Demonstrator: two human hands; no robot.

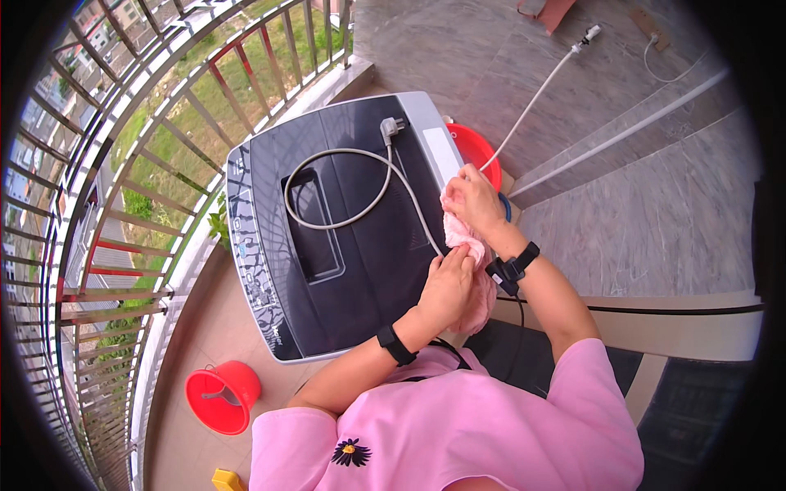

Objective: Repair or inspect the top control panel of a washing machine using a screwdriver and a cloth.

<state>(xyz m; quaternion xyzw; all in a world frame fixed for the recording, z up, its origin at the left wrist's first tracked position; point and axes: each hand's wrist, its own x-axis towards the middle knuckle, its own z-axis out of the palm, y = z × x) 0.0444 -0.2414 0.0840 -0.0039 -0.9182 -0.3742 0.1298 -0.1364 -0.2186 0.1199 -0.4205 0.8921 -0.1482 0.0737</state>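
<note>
A top-loading washing machine (327, 245) with a dark lid and pale frame stands before me. At its right edge I have a pink cloth (455, 231) bunched between my hands. My right hand (475, 200) is closed on the cloth's upper end, by the machine's pale rear strip. Just below, my left hand (446, 285) has its fingers closed on the cloth, beside the grey power cord (293, 211). The cord lies looped on the lid, its plug (390, 128) near the rear edge. Part of the cloth hangs down between my forearms.
A metal railing (155, 237) curves along the left. A red bucket (223, 397) stands on the floor at lower left, near a yellow object (228, 480). Behind the machine are a red basin (475, 155), a white hose (536, 94), a white pipe (622, 131) and a grey marbled wall (442, 57).
</note>
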